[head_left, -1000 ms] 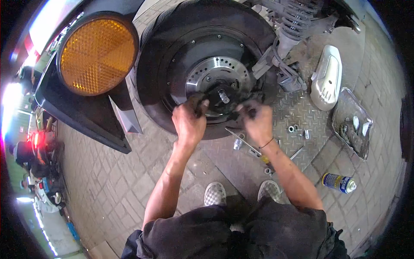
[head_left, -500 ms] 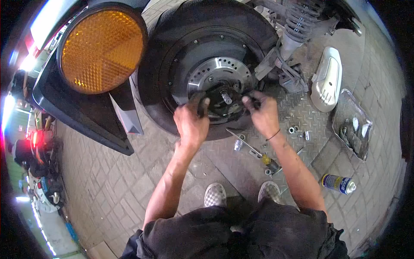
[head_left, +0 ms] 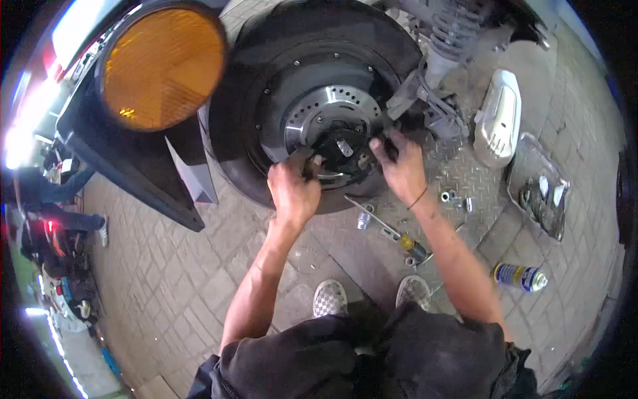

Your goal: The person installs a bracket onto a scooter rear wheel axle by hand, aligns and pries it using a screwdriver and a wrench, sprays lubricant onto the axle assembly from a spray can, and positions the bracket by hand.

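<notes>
A wheel (head_left: 229,106) with a black tire stands in front of me, its drilled brake disc (head_left: 306,113) and a bare metal axle end (head_left: 344,147) facing me. Around the axle sits a dark, greasy plate-like part (head_left: 355,163); its exact kind is unclear. My left hand (head_left: 294,189) is closed on the left end of that part, thumb on top. On the right, my right hand (head_left: 404,171) is just off the part's other end, thumb and forefinger apart, with nothing visible between them. The fingertips of both hands are blackened.
A screwdriver (head_left: 413,247), sockets (head_left: 364,218) and other small metal pieces lie below the wheel. To the right are a spray can (head_left: 520,277), a tray (head_left: 565,223) and a silver cover (head_left: 498,120). A shock absorber (head_left: 452,40) and an orange reflector (head_left: 166,70) flank the wheel. Another person (head_left: 60,199) is far left.
My right hand has come away from the dark part and its fingers have spread. My left hand keeps its hold. The view has shifted slightly, and a person has appeared at far left.
</notes>
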The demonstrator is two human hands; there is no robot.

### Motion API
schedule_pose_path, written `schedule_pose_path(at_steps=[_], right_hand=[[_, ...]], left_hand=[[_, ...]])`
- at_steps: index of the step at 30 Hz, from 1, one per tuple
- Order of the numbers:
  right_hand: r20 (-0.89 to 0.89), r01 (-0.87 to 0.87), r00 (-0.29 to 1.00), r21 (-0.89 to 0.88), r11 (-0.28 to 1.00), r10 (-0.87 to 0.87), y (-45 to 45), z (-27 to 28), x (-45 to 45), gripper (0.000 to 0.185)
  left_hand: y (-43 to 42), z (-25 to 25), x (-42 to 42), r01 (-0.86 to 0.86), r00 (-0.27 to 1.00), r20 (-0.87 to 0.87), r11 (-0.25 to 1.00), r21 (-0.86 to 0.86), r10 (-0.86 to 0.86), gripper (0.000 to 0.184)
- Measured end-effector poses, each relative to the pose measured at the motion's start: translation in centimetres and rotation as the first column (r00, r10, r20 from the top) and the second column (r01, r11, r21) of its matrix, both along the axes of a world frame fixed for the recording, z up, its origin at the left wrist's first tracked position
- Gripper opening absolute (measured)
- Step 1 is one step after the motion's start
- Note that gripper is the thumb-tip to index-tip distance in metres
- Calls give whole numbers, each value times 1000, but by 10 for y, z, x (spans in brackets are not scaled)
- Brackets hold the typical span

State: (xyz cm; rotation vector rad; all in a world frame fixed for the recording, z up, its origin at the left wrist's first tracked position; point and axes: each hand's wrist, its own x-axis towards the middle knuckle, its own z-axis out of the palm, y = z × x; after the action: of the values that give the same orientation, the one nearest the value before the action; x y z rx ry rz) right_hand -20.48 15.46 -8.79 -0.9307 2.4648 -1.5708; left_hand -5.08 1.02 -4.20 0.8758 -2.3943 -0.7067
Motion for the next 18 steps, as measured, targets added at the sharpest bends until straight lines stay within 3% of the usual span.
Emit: schedule_pose_path(at_steps=[4,7,10,13,16,18], right_hand=[[-10,-37,999,46,998,38,-2,-19,6,43],[-64,-112,991,57,992,115,-2,-12,-13,40],[-147,-31,989,1,1000,30,-1,-5,-11,34],[-2,-85,996,16,996,85,-2,-5,-8,30],[-47,-72,996,112,991,78,-1,-8,4,28],[-52,-74,996,73,995,78,-2,-8,-2,27]], left_hand=[[-7,5,-4,29,997,-72,998,-56,-33,17],[4,-11,0,-44,995,-88,998,-36,41,17],[8,-10,0,-61,996,-58,998,10,61,18],[0,-5,-2,-42,999,-29,999,-32,41,17],[-1,0,-4,-46,994,-103,989,-141,31,13],[1,4,-7,-86,996,-16,982,-168,84,13]])
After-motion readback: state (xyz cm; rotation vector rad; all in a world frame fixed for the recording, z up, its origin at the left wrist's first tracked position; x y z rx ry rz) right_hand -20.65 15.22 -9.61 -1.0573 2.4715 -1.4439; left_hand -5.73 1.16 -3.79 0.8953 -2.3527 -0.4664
